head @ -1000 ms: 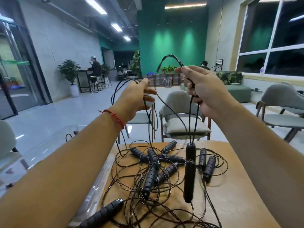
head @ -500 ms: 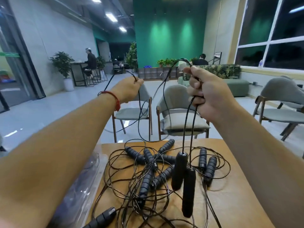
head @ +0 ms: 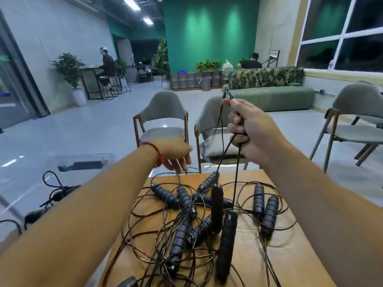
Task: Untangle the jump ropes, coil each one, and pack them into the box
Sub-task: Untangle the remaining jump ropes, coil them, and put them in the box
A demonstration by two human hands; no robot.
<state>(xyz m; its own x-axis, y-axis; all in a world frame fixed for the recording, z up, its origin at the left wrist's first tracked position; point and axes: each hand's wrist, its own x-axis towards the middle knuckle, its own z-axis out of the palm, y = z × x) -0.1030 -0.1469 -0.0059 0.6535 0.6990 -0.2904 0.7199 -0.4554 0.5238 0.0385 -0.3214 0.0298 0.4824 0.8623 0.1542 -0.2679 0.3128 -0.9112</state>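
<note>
Fingers [head: 236,129] of the right hand [head: 255,133] clench 1 folded rope [head: 238,162], raised so its 2 handles [head: 217,206] hang above the bench [head: 290,255] tangle [head: 182,224]; left hand [head: 176,156] fingers, loosely spread, reach toward it

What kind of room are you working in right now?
Probably an office lounge or café-style common room: a green accent wall, padded grey chairs at a wooden table, a long green bench sofa, and potted plants.
</note>
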